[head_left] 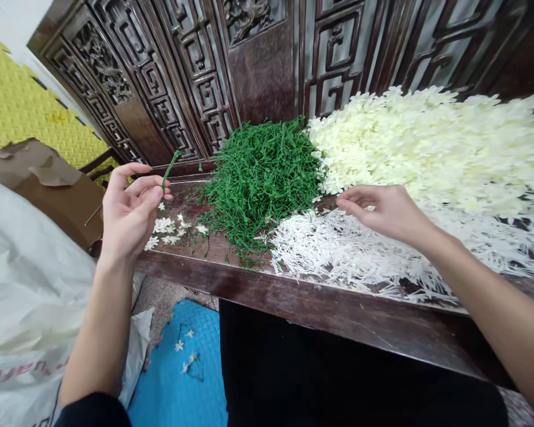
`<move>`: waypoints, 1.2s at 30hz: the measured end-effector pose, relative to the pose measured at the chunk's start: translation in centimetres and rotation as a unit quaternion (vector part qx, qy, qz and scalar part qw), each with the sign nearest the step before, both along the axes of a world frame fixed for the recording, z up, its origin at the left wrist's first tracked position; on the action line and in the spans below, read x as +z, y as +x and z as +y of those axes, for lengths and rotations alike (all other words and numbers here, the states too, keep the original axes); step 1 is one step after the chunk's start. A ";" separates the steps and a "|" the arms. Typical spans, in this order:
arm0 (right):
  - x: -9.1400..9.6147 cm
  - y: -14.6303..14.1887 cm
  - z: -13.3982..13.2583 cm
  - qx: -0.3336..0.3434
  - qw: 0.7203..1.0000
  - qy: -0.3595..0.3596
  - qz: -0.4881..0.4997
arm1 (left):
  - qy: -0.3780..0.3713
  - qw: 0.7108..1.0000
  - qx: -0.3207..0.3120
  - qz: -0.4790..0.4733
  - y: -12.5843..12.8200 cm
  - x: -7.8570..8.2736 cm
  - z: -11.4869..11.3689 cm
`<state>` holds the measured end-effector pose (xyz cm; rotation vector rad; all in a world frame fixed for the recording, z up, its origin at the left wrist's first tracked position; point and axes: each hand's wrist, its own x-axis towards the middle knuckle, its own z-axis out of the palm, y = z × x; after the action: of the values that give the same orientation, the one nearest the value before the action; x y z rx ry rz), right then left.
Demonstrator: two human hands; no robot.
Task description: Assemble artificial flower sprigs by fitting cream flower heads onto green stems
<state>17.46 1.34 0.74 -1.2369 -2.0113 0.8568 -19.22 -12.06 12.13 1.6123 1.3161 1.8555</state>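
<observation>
My left hand (pixel 131 210) is closed in a pinch on a green plastic flower stem (pixel 171 168), which points upward from the fingertips. Below it, several small white flowers (pixel 171 230) lie on the dark wooden bench (pixel 196 270). My right hand (pixel 380 210) hovers where the heaps meet, with thumb and fingertips drawn together; whatever they hold, if anything, is too small to make out. Between my hands is a heap of green stems (pixel 262 178). Pale yellow artificial petals (pixel 427 148) form a large pile behind my right hand, and thin white stamen-like pieces (pixel 333 246) spread under it.
A carved wooden backrest (pixel 267 71) rises behind the heaps. To the left stand a cardboard box (pixel 40 184) and a big white sack (pixel 31 284). Some assembled flowers (pixel 191 359) lie on a blue foam mat (pixel 178 391) below the bench edge. Yellow matting (pixel 22 101) shows at far left.
</observation>
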 end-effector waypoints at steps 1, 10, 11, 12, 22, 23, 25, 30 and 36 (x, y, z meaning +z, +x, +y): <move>-0.1 0.0 0.0 0.002 1.000 0.003 0.000 | -0.007 1.000 -0.005 0.003 0.4 0.1 -0.2; 0.9 -0.2 -0.8 0.017 0.998 -0.002 0.053 | -0.229 0.970 -0.074 0.030 -0.2 -2.5 -1.9; 1.3 -0.5 -1.5 0.049 0.996 -0.024 0.066 | -0.254 0.961 -0.105 0.038 0.5 -3.1 -2.2; 1.5 -0.9 -2.3 0.106 0.990 -0.057 0.076 | -0.277 0.949 -0.145 0.049 1.5 -3.8 -2.6; 1.4 -3.7 -6.1 0.424 0.897 -0.121 0.031 | -0.352 0.849 -0.374 0.126 12.0 -8.1 -3.1; 1.4 -3.7 -6.1 0.426 0.896 -0.120 0.025 | -0.345 0.851 -0.367 0.148 11.7 -7.8 -2.8; 1.5 -3.6 -5.9 0.408 0.906 -0.113 0.017 | -0.328 0.864 -0.306 0.228 10.0 -7.2 -2.1; 0.8 -3.3 -5.0 0.314 0.944 -0.103 -0.007 | -0.320 0.779 0.219 0.492 0.1 -7.4 0.1; 0.1 -3.2 -4.2 0.280 0.954 -0.102 -0.023 | -0.484 0.691 0.271 0.463 -8.6 -9.1 1.1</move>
<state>14.29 -2.90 0.87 -0.7874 -2.4037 1.3387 -27.83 -10.93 3.08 1.5206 2.7380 0.0378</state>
